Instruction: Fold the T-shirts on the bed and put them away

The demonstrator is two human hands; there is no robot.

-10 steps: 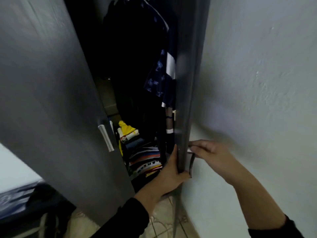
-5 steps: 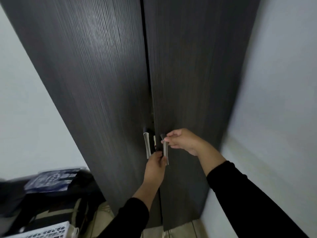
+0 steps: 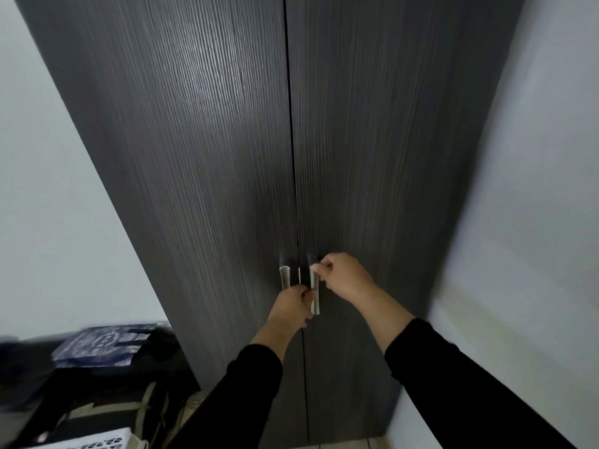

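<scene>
Both hands (image 3: 319, 291) grip the handles (image 3: 313, 286) of the shut wardrobe (image 3: 227, 157).

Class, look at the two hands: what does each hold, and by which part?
Right hand pinches the right door handle near its top. Left hand is at the handles' lower ends; its grip is hidden.

A dark wardrobe (image 3: 356, 157) stands on the tiled floor (image 3: 350, 445), bags (image 3: 107, 345) heaped beside it.
</scene>
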